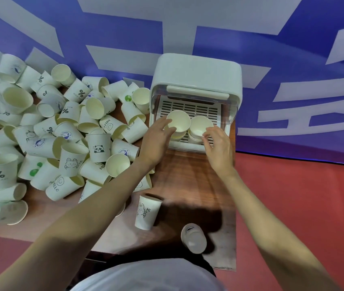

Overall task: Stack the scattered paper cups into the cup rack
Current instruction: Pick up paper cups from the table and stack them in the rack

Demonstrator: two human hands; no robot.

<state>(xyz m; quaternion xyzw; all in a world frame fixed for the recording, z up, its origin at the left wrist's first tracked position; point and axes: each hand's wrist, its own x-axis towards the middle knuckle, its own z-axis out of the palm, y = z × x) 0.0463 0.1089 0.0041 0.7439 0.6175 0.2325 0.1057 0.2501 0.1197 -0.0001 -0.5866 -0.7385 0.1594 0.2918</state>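
A white cup rack with a slatted tray stands on the wooden table against the wall. Two short stacks of paper cups sit upright in it. My left hand holds the rim of the left stack's top cup with its fingertips. My right hand pinches the near rim of the right stack's top cup. A big heap of scattered paper cups with printed designs covers the table's left half.
Near the table's front lie a rabbit-print cup and an upside-down cup. The wooden table ends just right of the rack; beyond is red floor. A blue-and-white wall stands behind.
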